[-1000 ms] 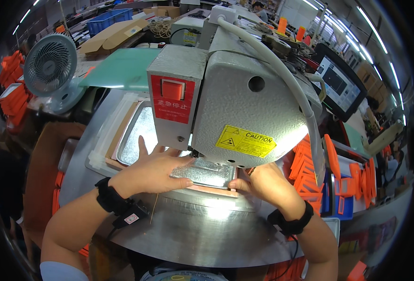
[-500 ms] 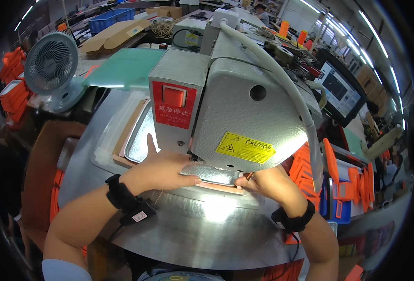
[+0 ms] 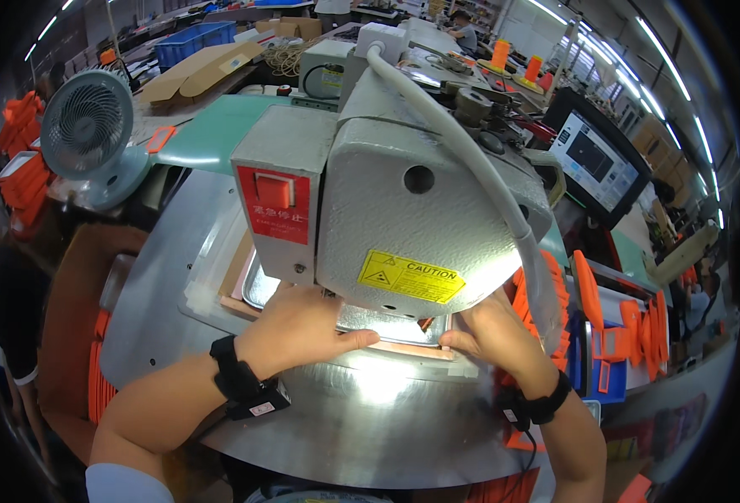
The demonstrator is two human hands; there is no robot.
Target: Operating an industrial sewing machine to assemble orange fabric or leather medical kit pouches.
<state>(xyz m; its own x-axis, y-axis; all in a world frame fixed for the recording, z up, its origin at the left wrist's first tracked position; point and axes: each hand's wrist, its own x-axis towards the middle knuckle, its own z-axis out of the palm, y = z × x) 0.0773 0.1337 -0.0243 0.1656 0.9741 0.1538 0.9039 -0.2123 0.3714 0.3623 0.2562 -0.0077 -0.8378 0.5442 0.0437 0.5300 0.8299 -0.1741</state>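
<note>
A shiny silver tray-like piece [image 3: 397, 325] with a raised rim and rounded corners lies in a copper-brown frame [image 3: 416, 350], beneath a grey machine head [image 3: 412, 214]. My left hand [image 3: 303, 331] lies over the tray's near left part. Its thumb is stretched along the near rim; its other fingers are hidden under the head. At the right end, my right hand [image 3: 491, 334] has its thumb at the tray's near corner. Its other fingers are mostly out of sight behind the head. Much of the tray is covered by the machine; another stretch shows left of it.
A red stop switch [image 3: 274, 191] sits on the machine's left box. The metal table [image 3: 336, 436] curves round in front. Orange frames [image 3: 634, 331] stand in a blue bin at right. A brown carton [image 3: 85, 293], a fan [image 3: 87, 117] and a monitor [image 3: 596, 159] surround the machine.
The tray's near edge was tilted up between my hands; now it lies lower in the frame. My left hand has moved right, nearer the machine's front. The view has shifted slightly.
</note>
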